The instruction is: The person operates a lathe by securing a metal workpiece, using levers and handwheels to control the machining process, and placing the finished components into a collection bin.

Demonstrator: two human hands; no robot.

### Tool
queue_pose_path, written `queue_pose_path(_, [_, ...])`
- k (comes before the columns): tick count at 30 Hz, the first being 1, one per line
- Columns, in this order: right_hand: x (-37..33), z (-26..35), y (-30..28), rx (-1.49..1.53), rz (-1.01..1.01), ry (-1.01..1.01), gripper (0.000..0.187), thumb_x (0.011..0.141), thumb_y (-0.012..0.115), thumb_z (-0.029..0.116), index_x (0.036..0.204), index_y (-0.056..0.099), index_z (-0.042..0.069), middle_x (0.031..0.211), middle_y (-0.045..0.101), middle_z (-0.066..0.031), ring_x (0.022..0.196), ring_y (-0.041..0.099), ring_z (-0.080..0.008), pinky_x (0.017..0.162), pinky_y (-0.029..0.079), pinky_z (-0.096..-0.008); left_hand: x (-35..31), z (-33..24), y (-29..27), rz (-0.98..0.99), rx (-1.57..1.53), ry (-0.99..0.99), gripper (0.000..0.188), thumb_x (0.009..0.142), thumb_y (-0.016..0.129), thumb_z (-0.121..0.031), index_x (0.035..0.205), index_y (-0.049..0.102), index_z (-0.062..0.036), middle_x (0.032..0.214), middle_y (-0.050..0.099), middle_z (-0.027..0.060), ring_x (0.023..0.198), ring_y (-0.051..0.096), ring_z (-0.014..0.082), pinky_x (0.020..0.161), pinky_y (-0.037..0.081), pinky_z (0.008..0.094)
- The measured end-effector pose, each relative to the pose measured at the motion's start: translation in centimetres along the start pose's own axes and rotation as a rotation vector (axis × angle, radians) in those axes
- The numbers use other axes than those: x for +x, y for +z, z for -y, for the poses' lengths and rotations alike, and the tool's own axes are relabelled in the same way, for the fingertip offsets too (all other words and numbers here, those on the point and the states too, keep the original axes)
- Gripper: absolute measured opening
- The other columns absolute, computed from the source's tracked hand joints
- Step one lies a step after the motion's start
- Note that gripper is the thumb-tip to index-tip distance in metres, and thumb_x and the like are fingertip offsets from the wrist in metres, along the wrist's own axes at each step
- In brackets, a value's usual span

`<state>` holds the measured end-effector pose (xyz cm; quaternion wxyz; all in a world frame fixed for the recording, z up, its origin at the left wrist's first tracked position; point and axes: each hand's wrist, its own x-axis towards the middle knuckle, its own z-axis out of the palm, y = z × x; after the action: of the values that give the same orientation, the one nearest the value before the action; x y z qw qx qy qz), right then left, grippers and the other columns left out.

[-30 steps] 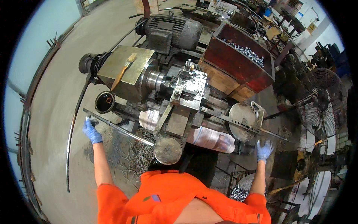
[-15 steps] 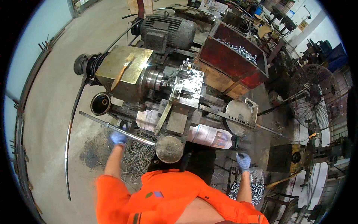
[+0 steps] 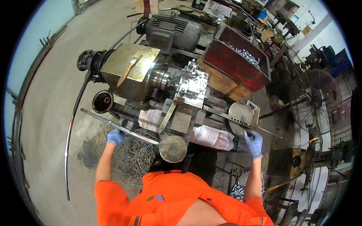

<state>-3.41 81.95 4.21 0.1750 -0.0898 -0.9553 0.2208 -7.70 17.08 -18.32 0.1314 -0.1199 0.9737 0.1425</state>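
A small lathe-like machine stands in front of me, with a shiny round chuck (image 3: 161, 79) and a metal tool block (image 3: 193, 88) covered in chips. My left hand (image 3: 115, 137), in a bluish glove, is closed beside a dark part below the long metal rod (image 3: 120, 129); what its fingers hold is hidden. My right hand (image 3: 255, 143), also gloved, is raised by the round metal disc (image 3: 238, 113) and the bar with holes (image 3: 222, 114). Its fingers are bent together around something small and pale that I cannot make out. A smaller round plate (image 3: 173, 149) sits nearest my body.
A red bin (image 3: 235, 56) of metal parts stands at the back right. A basket of similar parts (image 3: 238, 191) is beside my right forearm. Wiry metal shavings (image 3: 137, 156) lie on the floor at left. A brush (image 3: 128, 71) rests on the brass-coloured cover (image 3: 141, 56). A fan (image 3: 316, 100) stands at right.
My right hand has risen from above the parts basket to beside the disc. My left hand has shifted slightly left, staying near the rod. The view has moved a little.
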Motion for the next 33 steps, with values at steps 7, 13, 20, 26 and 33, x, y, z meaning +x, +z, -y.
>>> queue_pose_path(7, [8.5, 22.2, 3.9, 0.181, 0.088, -0.570, 0.022, 0.071, 0.072, 0.026, 0.082, 0.069, 0.007, 0.076, 0.063, -0.0123, 0.077, 0.059, -0.0287, 0.073, 0.046, -0.0371, -3.8, 7.3, -11.9, -0.478, -0.311, 0.005, 0.033, 0.084, 0.055, -0.037, 0.108, 0.062, -0.0156, 0.086, 0.065, 0.0141, 0.080, 0.063, 0.0321, 0.073, 0.049, 0.0417])
queue_pose_path(13, [11.3, 31.9, 10.6, -0.108, 0.343, -0.837, 0.038, 0.076, 0.060, 0.047, 0.083, 0.071, 0.011, 0.086, 0.063, -0.0155, 0.084, 0.058, -0.0321, 0.082, 0.043, -0.0427, -12.1, 6.2, -26.7, -0.779, 0.056, -0.169, 0.031, 0.089, 0.049, -0.038, 0.106, 0.063, -0.0161, 0.084, 0.066, 0.0111, 0.079, 0.064, 0.0283, 0.070, 0.049, 0.0400])
queue_pose_path(20, [12.2, 32.0, 15.6, -0.131, 0.327, -0.827, 0.042, 0.072, 0.064, 0.050, 0.071, 0.071, 0.008, 0.078, 0.065, -0.0158, 0.074, 0.062, -0.0329, 0.075, 0.047, -0.0395, -15.9, 3.7, -19.2, -0.443, -0.035, -0.580, 0.051, 0.085, 0.043, -0.057, 0.087, 0.064, -0.0102, 0.082, 0.065, 0.0166, 0.079, 0.064, 0.0339, 0.069, 0.049, 0.0442])
queue_pose_path(26, [12.4, 32.2, 15.9, -0.106, 0.335, -0.789, 0.039, 0.071, 0.070, 0.042, 0.070, 0.070, 0.003, 0.078, 0.065, -0.0164, 0.078, 0.061, -0.0334, 0.076, 0.047, -0.0401, -17.8, -1.9, -19.5, -0.421, -0.067, -0.622, 0.044, 0.081, 0.052, -0.051, 0.082, 0.063, -0.0086, 0.075, 0.065, 0.0171, 0.074, 0.065, 0.0325, 0.069, 0.050, 0.0440])
queue_pose_path(33, [12.3, 32.7, 15.6, -0.067, 0.401, -0.707, 0.037, 0.071, 0.071, 0.039, 0.069, 0.070, 0.003, 0.079, 0.064, -0.0187, 0.077, 0.061, -0.0323, 0.076, 0.047, -0.0391, -17.6, -1.8, -19.5, -0.437, -0.079, -0.626, 0.040, 0.081, 0.052, -0.046, 0.084, 0.062, -0.0078, 0.074, 0.065, 0.0161, 0.073, 0.065, 0.0319, 0.068, 0.050, 0.0436])
